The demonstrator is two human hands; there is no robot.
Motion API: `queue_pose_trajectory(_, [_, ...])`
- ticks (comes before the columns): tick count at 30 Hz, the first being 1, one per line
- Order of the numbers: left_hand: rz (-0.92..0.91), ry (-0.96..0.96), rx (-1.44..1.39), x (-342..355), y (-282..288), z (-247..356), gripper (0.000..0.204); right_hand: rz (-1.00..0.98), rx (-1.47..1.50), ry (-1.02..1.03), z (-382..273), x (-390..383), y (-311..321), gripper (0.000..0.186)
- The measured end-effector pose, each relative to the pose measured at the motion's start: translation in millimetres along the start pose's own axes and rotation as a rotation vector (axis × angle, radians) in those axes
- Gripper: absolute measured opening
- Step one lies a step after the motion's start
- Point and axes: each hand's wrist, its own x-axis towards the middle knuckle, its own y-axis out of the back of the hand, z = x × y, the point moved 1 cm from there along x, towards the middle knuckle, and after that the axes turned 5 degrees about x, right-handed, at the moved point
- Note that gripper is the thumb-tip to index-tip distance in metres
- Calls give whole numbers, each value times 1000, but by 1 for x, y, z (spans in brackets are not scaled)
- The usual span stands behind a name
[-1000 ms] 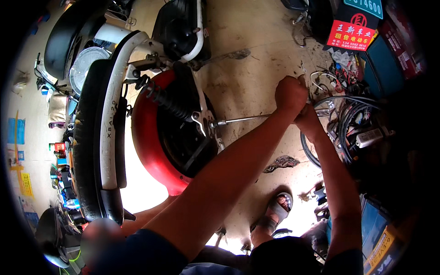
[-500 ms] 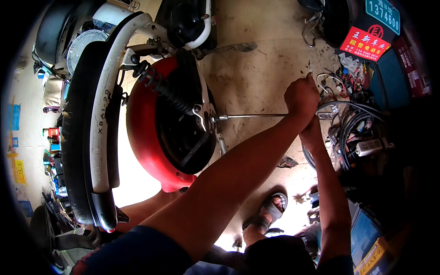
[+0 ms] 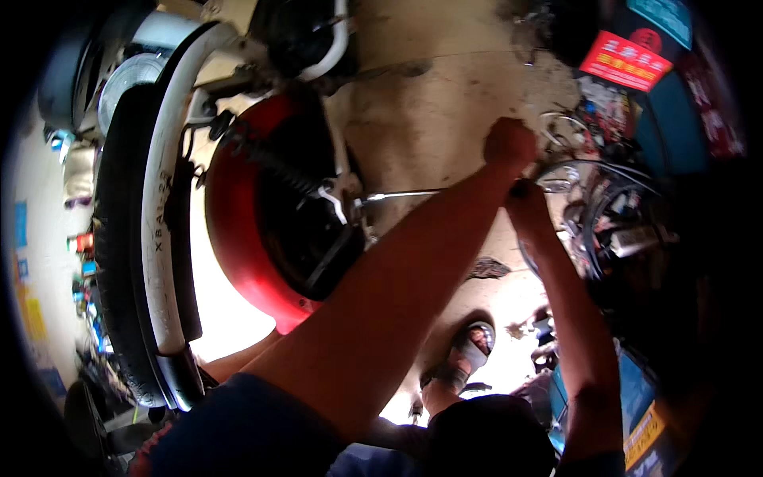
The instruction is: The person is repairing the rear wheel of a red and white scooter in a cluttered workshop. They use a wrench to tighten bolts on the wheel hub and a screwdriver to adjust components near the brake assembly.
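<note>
A long metal socket wrench (image 3: 401, 194) reaches sideways from the axle area of a scooter wheel (image 3: 274, 207) with a red outer part. Its inner end meets the bracket (image 3: 340, 197) beside the wheel; my left forearm crosses in front of its shaft. My left hand (image 3: 509, 145) is a closed fist at the outer end of the wrench. Just below it, my right hand (image 3: 528, 211) is also closed around that end. The handle is hidden inside both hands, and blur softens the fingers. A dark coil shock absorber (image 3: 270, 163) slants above the wheel.
The scooter's white-trimmed body (image 3: 163, 238) stands on the left. Black cables (image 3: 596, 230) and tangled wires lie right of my hands, below a red sign (image 3: 625, 61). A sandalled foot (image 3: 474, 342) is on the floor near me. Teal boxes (image 3: 632, 389) sit lower right.
The whole picture has shifted slightly left and become blurred. Both hands stay at the wrench's outer end, and its inner end remains at the wheel's axle area.
</note>
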Motion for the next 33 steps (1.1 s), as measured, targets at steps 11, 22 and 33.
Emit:
queue_pose_trajectory(11, [186,-397,-260,-245,128,15,25,5,611,-103,12,-54,45,18])
queue_pose_trajectory(22, [-741,536,370,-553,150,-300,60,366,954,-267,128,-189,-21,15])
queue_pose_trajectory(33, [-794,552,582,-628,84,-354,24,445,1306,-286,179,-281,-47,6])
